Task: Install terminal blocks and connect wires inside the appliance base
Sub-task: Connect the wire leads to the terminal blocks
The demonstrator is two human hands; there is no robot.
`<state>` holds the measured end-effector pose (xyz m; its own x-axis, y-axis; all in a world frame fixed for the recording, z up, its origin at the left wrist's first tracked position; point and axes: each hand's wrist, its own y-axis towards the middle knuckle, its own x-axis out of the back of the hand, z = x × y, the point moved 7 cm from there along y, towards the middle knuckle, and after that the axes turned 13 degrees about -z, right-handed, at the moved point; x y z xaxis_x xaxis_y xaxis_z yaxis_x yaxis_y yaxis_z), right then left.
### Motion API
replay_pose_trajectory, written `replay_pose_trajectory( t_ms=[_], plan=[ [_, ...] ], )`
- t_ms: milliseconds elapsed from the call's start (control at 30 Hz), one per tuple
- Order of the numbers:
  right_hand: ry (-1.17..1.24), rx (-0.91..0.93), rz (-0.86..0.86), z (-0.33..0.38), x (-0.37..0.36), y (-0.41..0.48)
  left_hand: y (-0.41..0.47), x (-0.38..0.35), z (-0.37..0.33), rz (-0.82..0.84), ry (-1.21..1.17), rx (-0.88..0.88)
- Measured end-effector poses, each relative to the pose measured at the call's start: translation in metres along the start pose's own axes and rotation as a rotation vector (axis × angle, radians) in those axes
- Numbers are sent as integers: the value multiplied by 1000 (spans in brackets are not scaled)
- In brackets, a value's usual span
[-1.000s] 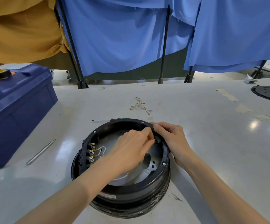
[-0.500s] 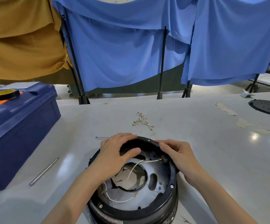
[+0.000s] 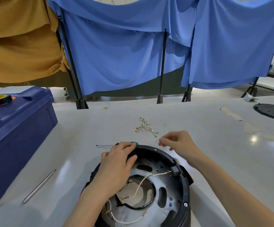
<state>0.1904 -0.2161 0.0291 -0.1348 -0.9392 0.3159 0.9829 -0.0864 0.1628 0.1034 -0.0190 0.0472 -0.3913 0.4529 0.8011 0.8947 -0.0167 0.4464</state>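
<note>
My left hand (image 3: 116, 163) grips the appliance base (image 3: 185, 190) at its far rim. My right hand (image 3: 178, 143) hovers beyond it, fingers blurred; I cannot tell if they pinch anything. Wiring step, I think: next needs a fine pinch on loose wires (image 3: 145, 127) just ahead.

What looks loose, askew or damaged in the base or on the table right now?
A ring terminal lies free over the centre opening of the appliance base, fastened to nothing, and a white wire drapes loosely across it. On the table, far right, pale patches look torn or peeling. Nothing seems spilled or broken.
</note>
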Motion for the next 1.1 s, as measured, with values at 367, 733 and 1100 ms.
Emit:
replay_pose_trajectory(
  t_ms=[367,733,1100],
  plan=[
    [-532,147,-145,-43,-46,83,0,-1,3,-25,-34,12],
    [-314,80,-247,-35,-20,67,0,1,1,-30,-39,15],
    [-12,49,-355,-20,39,24,-2,3,-2,-5,-29,21]
  ],
)
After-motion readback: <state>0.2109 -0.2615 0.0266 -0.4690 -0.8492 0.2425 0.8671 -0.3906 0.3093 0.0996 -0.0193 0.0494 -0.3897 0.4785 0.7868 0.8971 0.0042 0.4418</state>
